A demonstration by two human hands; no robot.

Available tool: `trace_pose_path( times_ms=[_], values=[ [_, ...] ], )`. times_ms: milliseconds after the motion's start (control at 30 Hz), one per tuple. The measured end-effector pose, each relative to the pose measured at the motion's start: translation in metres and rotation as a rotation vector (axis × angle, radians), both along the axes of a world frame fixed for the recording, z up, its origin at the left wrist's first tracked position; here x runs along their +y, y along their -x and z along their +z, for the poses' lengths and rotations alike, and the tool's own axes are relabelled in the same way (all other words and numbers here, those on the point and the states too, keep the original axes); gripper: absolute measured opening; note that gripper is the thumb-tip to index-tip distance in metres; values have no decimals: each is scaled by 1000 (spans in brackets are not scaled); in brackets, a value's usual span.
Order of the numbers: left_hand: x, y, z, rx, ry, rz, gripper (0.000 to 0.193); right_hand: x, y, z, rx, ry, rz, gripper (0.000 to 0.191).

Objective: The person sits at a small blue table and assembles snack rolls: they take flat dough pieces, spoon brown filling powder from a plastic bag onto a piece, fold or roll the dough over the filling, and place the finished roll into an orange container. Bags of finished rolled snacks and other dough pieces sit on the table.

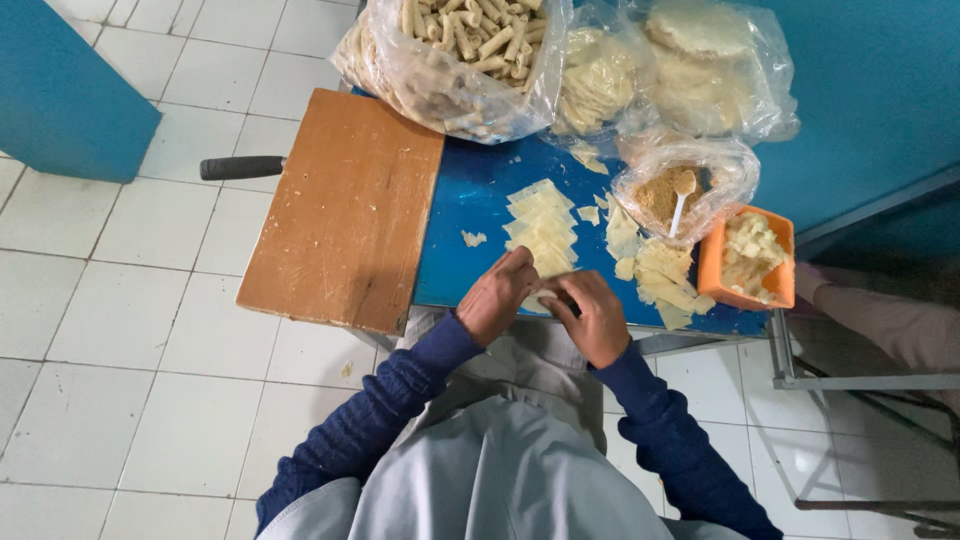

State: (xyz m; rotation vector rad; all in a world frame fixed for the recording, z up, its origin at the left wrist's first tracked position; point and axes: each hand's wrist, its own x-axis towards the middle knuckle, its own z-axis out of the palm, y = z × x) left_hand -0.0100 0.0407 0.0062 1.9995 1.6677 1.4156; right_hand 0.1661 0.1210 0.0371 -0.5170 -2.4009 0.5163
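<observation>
At the near edge of the blue table (470,215), both hands meet over one pale wrapper (545,296). Rolling it well likely means keeping the edges even and the turns tight. Left hand (497,298) and right hand (598,318) are curled, fingertips pinching the wrapper between them, just below the wrapper stack (541,227).

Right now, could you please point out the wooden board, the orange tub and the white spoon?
wooden board (345,210), head view, middle of its top face
orange tub (711,268), head view, left wall
white spoon (680,205), head view, handle
</observation>
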Motion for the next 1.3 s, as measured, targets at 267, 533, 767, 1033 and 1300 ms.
trace_pose_path(
  times_ms=[267, 533, 767, 1033, 1300],
  values=[
    [-11, -3, 8, 13, 12, 19, 11, -4, 1, -14, -28, -240, -89, 14],
    [-16, -15, -3, 117, -21, 182, 22, -23, -9, -26, -265, -432, -248, 47],
    [-43, -30, -18, 398, -65, 267, 40, -1, 10, -18, -353, -466, -262, 57],
    [-52, -32, -15, 509, -57, 279, 52, 21, 15, 4, -112, -129, 30, 62],
    [-53, -33, -16, 557, -42, 290, 55, 41, 27, 11, -234, 41, 21, 61]
  ],
)
